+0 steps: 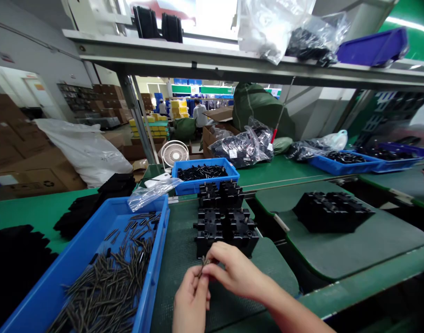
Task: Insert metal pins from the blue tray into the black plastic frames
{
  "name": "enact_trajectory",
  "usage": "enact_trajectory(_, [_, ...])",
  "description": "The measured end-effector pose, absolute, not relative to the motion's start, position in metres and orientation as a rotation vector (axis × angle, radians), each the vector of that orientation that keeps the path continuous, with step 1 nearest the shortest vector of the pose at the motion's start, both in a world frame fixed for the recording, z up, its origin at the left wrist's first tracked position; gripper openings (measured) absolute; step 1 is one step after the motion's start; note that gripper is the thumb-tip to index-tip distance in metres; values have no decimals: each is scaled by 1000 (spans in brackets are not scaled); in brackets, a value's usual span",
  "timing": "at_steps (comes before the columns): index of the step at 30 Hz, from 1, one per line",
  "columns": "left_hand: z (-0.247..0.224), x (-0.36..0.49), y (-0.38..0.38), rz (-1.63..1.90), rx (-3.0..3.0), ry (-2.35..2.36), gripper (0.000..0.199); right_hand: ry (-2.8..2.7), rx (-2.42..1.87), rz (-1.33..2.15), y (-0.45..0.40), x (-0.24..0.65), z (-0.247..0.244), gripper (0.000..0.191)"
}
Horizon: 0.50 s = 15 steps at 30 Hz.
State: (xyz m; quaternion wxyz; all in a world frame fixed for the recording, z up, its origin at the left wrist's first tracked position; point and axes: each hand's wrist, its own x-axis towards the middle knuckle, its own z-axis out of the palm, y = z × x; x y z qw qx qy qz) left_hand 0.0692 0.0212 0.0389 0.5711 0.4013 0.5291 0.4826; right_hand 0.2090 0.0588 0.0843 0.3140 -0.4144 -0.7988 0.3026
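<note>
My left hand (190, 300) and my right hand (234, 270) meet low in the middle of the view, pinching a short dark metal pin (204, 264) between their fingertips. Just beyond them sit two black moulded plastic blocks on the green mat (184, 296), the nearer block (226, 233) almost touching my right fingers. Left of my hands, a blue plastic bin (152, 240) holds a loose heap of similar dark pins. A further black block (332, 212) rests on a separate green mat to the right.
Behind the blocks, a blue bin of black parts (201, 172) stands beside a small white fan (174, 153). Bags of black parts and more blue bins (344, 163) line the green bench. An overhead shelf (212, 58) spans the view. A person (200, 113) stands far back.
</note>
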Motion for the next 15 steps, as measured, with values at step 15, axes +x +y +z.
enact_trajectory(15, [8,53,16,1160,998,1463,53,-1499,-1098,1438,69,196,30,36])
